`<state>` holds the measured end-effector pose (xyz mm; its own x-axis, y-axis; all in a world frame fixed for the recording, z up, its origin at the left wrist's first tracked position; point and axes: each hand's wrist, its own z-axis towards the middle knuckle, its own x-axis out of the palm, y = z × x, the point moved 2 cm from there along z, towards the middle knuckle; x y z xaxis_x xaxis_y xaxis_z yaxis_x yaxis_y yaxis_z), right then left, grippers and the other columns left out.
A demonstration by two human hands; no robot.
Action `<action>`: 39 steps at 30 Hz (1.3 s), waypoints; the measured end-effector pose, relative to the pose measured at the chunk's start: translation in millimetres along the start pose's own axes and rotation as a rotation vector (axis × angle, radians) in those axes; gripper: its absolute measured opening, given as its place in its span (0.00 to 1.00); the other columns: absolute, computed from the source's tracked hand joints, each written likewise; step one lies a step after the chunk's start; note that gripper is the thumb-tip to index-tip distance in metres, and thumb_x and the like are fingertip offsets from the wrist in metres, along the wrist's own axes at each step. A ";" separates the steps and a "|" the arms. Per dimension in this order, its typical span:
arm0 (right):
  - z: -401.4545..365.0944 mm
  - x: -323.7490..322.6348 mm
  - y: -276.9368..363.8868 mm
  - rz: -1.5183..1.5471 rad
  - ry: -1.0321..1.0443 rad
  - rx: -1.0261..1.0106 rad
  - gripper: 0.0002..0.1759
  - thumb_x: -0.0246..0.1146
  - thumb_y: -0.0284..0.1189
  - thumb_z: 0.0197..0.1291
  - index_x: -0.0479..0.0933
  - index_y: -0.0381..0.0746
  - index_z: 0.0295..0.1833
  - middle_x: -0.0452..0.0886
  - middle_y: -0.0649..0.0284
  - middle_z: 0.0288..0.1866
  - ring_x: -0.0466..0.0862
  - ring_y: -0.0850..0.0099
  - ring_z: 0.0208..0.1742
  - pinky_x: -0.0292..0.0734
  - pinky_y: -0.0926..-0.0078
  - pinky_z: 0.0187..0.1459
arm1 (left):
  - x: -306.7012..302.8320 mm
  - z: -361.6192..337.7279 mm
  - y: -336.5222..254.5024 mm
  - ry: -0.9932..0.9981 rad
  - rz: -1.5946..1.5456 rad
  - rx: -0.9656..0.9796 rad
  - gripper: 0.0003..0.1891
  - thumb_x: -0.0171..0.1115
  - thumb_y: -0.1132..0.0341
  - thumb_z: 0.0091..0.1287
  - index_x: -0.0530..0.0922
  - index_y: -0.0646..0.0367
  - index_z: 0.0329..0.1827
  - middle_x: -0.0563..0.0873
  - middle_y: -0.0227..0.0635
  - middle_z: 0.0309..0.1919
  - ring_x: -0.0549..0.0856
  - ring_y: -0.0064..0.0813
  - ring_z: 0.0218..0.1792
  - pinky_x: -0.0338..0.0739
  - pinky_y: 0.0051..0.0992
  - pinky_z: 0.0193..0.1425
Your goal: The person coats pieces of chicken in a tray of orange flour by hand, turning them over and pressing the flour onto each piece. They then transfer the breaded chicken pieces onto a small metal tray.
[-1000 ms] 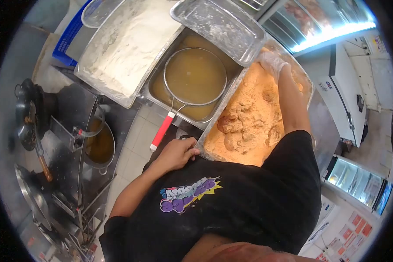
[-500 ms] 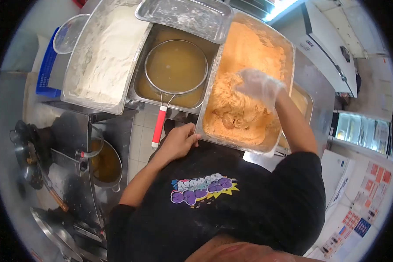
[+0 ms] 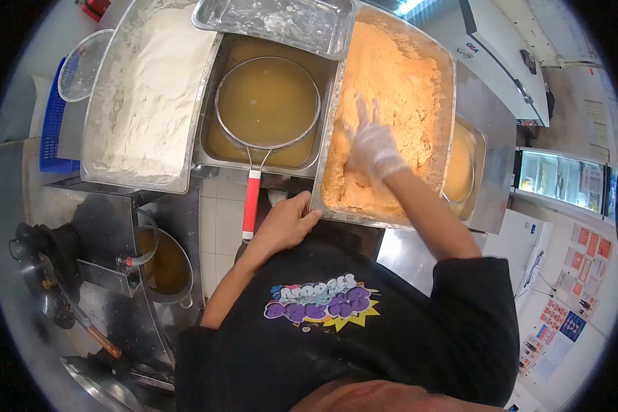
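Note:
In the head view, a deep metal tray (image 3: 449,147) holds loose orange breading powder (image 3: 398,75), clumpy towards its near end. My right hand (image 3: 376,147), in a clear plastic glove, is over the powder at the tray's left side, its fingers spread apart and pointing away from me. Part of the glove is blurred, and I cannot make out what lies under the palm. Bare, with curled fingers, my left hand (image 3: 288,223) grips the tray's near left corner. Just left of it is the red handle of a round strainer (image 3: 252,206).
The strainer rests in a pan of cloudy liquid (image 3: 233,154). Farther left stands a tray of white flour (image 3: 159,89). A shallow metal tray (image 3: 275,24) lies across the back. Right of the orange powder is another pan (image 3: 479,154). A pot of brown liquid (image 3: 165,264) sits lower left.
My right hand has moved left across the orange powder, and its fingers now spread. The heaped mound near me looks lower. My left hand stays at the tray corner. The view has shifted slightly.

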<state>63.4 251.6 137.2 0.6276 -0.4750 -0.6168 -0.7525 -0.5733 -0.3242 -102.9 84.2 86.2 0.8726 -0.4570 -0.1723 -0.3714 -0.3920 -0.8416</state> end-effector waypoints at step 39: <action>-28.3 46.4 -98.4 1.504 -0.123 -0.175 0.53 0.77 0.48 0.59 0.61 0.39 0.84 0.65 0.45 0.83 0.67 0.55 0.82 0.62 0.53 0.80 | -19.5 -102.0 -201.7 0.360 -0.812 0.992 0.06 0.67 0.69 0.74 0.83 0.59 0.50 0.87 0.44 0.44 0.86 0.40 0.39 0.79 0.36 0.41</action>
<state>172.2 267.1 160.7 -0.7050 -0.6208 -0.3430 -0.6202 0.3051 0.7227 -77.3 90.7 311.5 0.5462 -0.6164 0.5672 0.7318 0.0215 -0.6812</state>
